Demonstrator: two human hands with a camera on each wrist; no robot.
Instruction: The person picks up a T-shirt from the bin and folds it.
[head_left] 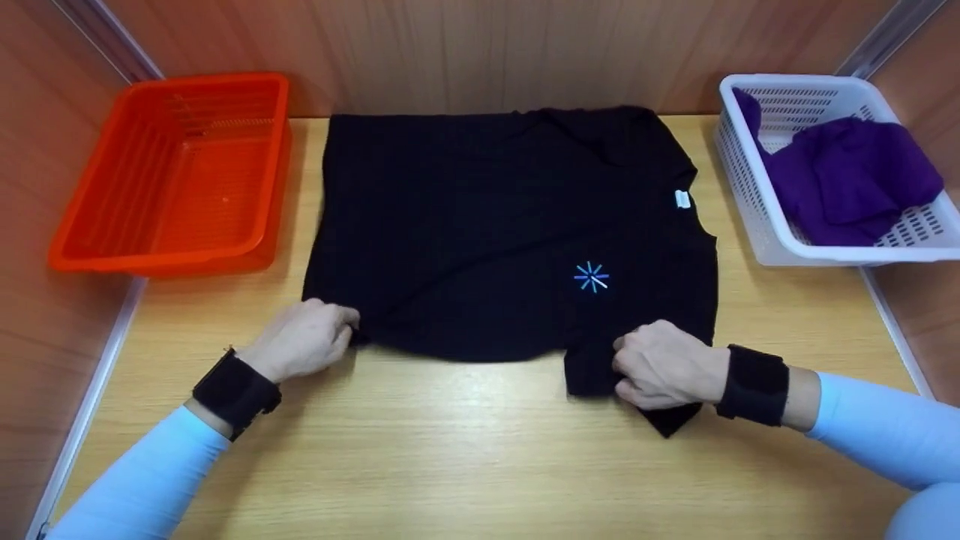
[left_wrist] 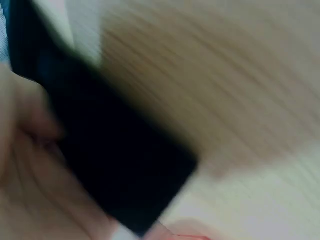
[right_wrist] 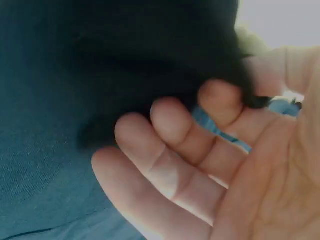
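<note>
A black T-shirt [head_left: 480, 225] lies spread sideways on the table, its neck and white label toward the right and its hem toward the left. A small star-like print of blue and white strokes shows on its chest. My left hand [head_left: 307, 337] pinches the near corner of the hem; in the left wrist view, a blurred black flap of cloth [left_wrist: 120, 145] sticks out past the fingers. At the near sleeve, my right hand [head_left: 667, 367] grips the fabric. The right wrist view shows black cloth [right_wrist: 125, 60] caught between thumb and index finger, the other fingers loosely bent against it.
An orange basket [head_left: 274, 180] stands at the back left with nothing visible inside. At the back right is a white basket [head_left: 750, 180] holding a crumpled purple cloth [head_left: 847, 180]. Wood-look panels [head_left: 480, 60] wall the table [head_left: 465, 457] at the back and sides.
</note>
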